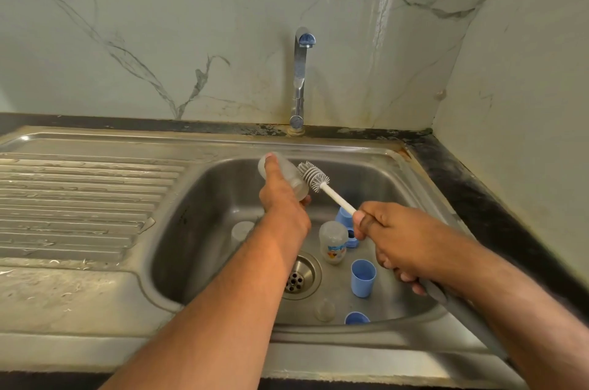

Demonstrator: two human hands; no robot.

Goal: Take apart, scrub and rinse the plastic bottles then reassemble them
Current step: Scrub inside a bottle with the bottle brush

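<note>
Fingers of the right hand are curled tight around the brush handle, whose grey end runs back toward the near right past the wrist. Fingers of the left hand are wrapped around a clear plastic bottle, the thumb lying along its upper side, so both hands are gripping something.

Nearest in the sink, by the front wall, a blue cap lies partly hidden by the rim, with a clear teat just to its left. A little farther in, a blue cup-shaped cap stands open end up, to the right of the drain. Beyond that a second clear bottle with a printed label stands between the two forearms, with a blue ring just beside it on the right. Another blue piece shows under the brush's white shaft. A clear cap sits on the basin floor to the left of the left forearm.

Farther still, the held bottle is lifted above the basin near its far wall, lying tilted. The grey brush head is touching the bottle's right side, outside it.

At the far edge the tap stands upright against the marble wall, and no water is visible running from it. The ribbed draining board stretches off to the left, and the dark counter runs along the right.
</note>
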